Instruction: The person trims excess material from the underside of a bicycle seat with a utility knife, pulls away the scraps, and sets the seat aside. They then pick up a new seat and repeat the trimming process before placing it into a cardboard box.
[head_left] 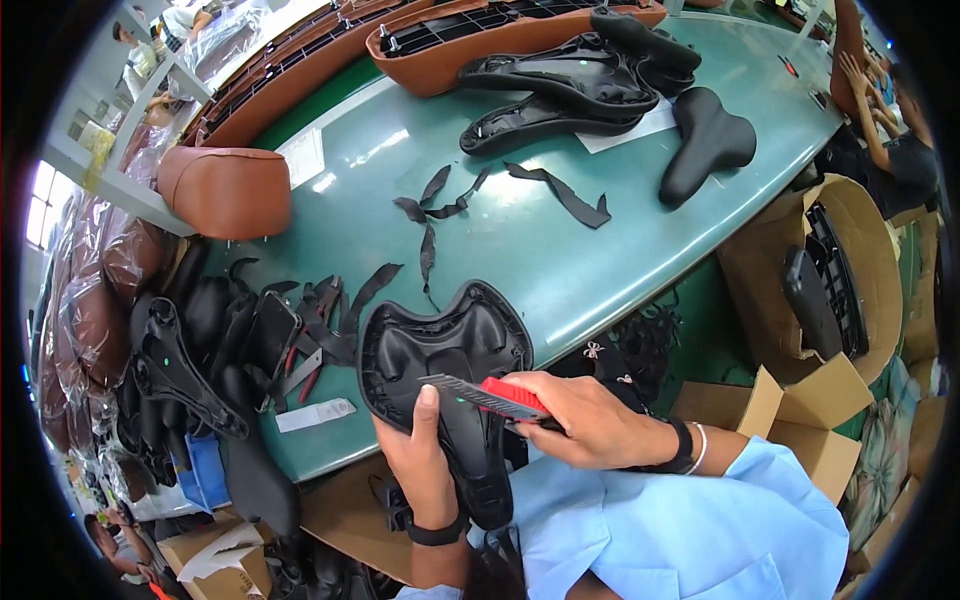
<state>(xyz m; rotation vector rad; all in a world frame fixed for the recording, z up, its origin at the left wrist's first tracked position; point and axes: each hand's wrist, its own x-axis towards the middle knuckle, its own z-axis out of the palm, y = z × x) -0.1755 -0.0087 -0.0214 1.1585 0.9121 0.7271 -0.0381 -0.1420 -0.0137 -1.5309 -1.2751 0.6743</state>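
Upside down at the table's near edge, a black bicycle saddle (445,345) shows its hollow underside, with the wide rear away from me and the narrow nose toward me. My left hand (415,465) grips its left side, thumb raised over the rim beside the blade. In my right hand (590,420) is a red and grey utility knife (512,396), its long segmented blade out and pointing left across the saddle. Black trimmed strips (560,190) lie beyond the saddle. To its left rest red-handled pliers (310,378) and more strips.
Several black saddles are stacked at the far side of the green table (350,215), with one saddle (705,145) apart. A brown padded piece (225,190) stands at the left, near a saddle pile (180,365). Cardboard boxes (790,410) stand at right. Another person (900,140) works at far right.
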